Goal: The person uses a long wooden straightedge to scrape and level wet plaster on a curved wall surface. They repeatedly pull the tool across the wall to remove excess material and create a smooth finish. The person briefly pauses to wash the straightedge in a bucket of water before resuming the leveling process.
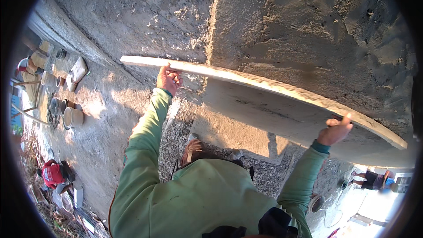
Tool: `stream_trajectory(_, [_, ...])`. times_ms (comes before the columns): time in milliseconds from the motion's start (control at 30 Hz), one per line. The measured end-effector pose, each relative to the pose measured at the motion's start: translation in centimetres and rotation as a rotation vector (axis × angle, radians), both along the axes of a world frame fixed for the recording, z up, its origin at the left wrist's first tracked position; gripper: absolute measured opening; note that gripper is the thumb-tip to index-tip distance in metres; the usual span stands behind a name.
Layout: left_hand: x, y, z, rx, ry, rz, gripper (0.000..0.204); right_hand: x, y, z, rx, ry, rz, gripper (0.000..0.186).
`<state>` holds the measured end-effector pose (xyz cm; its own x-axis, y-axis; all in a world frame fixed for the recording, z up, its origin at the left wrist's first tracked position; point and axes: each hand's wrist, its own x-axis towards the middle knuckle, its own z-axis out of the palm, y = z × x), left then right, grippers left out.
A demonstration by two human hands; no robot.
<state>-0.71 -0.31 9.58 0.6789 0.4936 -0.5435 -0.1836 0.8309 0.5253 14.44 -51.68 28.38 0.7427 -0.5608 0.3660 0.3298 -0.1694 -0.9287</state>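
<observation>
A long pale straight-edge board (264, 86) lies across the plastered wall (317, 26), slanting down from upper left to lower right. My left hand (169, 79) grips its lower edge left of middle, with fingers curled at it. My right hand (335, 130) holds it nearer the right end, thumb and fingers at the edge. Above the board the plaster is rough and damp-looking, with a light vertical ridge (213, 13); below it a smoother grey band (260, 108) shows.
Gravel (169, 154) and a concrete slab (233, 132) lie by my boot. Buckets (72, 117) stand on the left. A person in red (53, 174) crouches lower left, another person (26, 66) is upper left, and another (372, 180) is at far right, near a bucket (316, 202).
</observation>
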Motion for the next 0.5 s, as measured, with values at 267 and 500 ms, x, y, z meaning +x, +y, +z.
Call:
stream_trajectory(267, [-11.4,7.0,-3.5,0.114,-0.557,-0.049,0.079,-9.6,1.7,-16.4,0.521,-0.104,0.014,0.038])
stream_trajectory(500, [-14.2,6.3,-0.2,0.227,-0.547,-0.290,0.076,-20.8,-8.9,-32.6,0.860,0.470,0.482,0.028])
